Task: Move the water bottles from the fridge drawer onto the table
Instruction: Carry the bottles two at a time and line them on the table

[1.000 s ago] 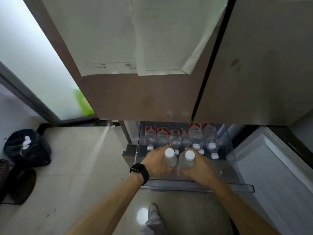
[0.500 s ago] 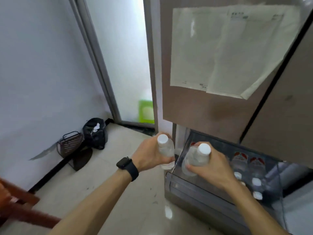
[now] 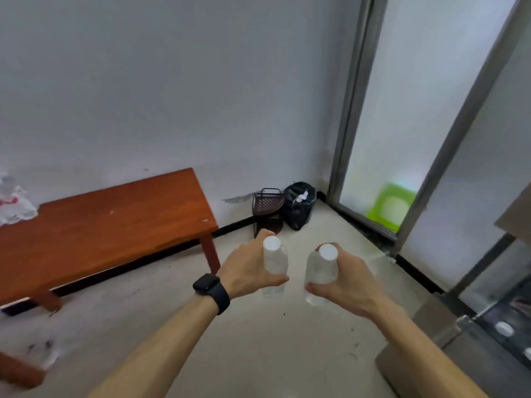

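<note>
My left hand [image 3: 245, 268] grips a clear water bottle [image 3: 274, 261] with a white cap, held upright in mid-air over the floor. A second clear bottle [image 3: 320, 270] with a white cap is upright in my right hand [image 3: 344, 282], close beside the first. The low reddish wooden table [image 3: 109, 219] stands against the wall to the left, apart from both hands. At the bottom right corner the open fridge drawer [image 3: 488, 334] shows, with the white cap of another bottle [image 3: 504, 328] inside.
A black bin bag [image 3: 298, 205] and a dark wire basket [image 3: 267, 202] sit in the far corner by the sliding glass door [image 3: 402, 139]. A white crumpled bag [image 3: 14, 202] lies on the table's left end. Pale tiled floor lies between me and the table.
I have lifted both bottles out of the drawer and turned left. The fridge has slid to the right edge, and the table has come into view.
</note>
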### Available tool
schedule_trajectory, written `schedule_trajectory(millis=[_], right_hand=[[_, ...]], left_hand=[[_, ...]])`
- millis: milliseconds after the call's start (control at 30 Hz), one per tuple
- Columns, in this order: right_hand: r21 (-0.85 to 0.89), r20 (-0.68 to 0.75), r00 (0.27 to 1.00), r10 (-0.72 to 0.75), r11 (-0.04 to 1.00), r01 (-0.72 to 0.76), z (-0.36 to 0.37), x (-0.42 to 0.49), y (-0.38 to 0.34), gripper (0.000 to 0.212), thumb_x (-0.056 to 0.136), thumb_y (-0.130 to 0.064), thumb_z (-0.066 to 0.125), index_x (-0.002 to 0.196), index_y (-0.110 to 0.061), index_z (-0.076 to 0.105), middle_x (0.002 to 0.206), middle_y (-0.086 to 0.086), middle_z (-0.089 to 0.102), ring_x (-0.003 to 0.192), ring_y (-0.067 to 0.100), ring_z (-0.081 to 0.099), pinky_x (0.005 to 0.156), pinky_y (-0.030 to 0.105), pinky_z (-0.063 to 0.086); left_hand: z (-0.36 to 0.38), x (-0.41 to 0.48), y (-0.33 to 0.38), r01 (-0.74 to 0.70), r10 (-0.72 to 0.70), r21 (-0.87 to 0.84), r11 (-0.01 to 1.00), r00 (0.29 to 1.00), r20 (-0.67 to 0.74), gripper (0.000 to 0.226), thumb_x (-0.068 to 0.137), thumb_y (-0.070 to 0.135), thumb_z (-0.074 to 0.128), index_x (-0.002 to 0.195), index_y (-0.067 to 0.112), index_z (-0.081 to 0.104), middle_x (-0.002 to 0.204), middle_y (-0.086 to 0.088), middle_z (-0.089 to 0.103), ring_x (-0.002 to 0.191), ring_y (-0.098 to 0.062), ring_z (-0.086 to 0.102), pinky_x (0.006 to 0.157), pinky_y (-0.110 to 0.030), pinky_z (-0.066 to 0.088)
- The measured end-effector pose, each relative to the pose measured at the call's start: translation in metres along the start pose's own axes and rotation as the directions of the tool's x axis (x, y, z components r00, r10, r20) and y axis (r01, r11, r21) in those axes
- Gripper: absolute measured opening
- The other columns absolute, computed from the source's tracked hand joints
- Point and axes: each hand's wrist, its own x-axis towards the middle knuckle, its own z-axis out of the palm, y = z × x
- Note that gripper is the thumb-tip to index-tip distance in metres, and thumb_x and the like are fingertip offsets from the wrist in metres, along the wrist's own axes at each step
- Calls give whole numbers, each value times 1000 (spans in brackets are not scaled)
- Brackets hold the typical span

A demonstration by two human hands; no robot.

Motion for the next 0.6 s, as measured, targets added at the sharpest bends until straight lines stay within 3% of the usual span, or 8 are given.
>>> schedule_trajectory(millis=[133, 233, 333, 433, 533, 600], right_hand=[[45, 132, 986, -103, 994, 97, 101, 18, -91, 59, 53, -59, 80, 101, -47, 47, 94, -27, 60, 90, -11, 55, 63, 16, 42], [115, 233, 960, -155, 985, 131, 170, 24, -155, 59, 54, -57, 84, 100, -53, 48, 96, -27, 61, 94, -13, 54, 63, 14, 43], [157, 311, 930, -196, 976, 153, 232, 28, -211, 58, 52, -58, 83, 101, -49, 53, 99, -27, 62, 91, -8, 59, 67, 17, 47], [185, 379, 894, -240, 966, 181, 289, 34, -261, 61, 53, -59, 82, 104, -48, 51, 98, -21, 64, 90, 0, 62, 70, 18, 48], [194, 458, 841, -289, 955, 223, 339, 42, -304, 63, 58, -52, 88, 107, -46, 49, 101, -21, 62, 94, 3, 61, 71, 17, 45], [203, 489, 816, -308, 950, 237, 369, 52, -327, 61, 58, -53, 88, 105, -46, 50, 100, -20, 63, 93, 4, 61, 75, 22, 50]], left_hand=[[-69, -87, -93, 135, -133, 16, 991, 989, -70, 67, 63, 64, 79, 107, 49, 30, 94, 18, 60, 83, -6, 59, 61, -24, 47], [-113, -152, -150, 226, -221, 35, 973, 969, -110, 66, 61, 68, 77, 105, 46, 33, 90, 19, 58, 78, -7, 58, 59, -28, 49], [-153, -211, -198, 318, -312, 12, 948, 935, -167, 63, 55, 78, 70, 98, 48, 35, 85, 19, 58, 76, -5, 58, 60, -32, 50], [-189, -260, -240, 429, -421, -10, 903, 881, -215, 64, 62, 64, 79, 107, 40, 39, 91, 14, 60, 82, -11, 59, 72, -41, 55], [-219, -298, -278, 517, -503, -19, 856, 823, -263, 63, 67, 55, 83, 109, 37, 40, 90, 14, 58, 81, -8, 57, 69, -31, 53], [-237, -314, -304, 558, -538, -22, 830, 789, -297, 61, 67, 53, 84, 108, 34, 43, 90, 13, 58, 80, -8, 57, 68, -31, 53]])
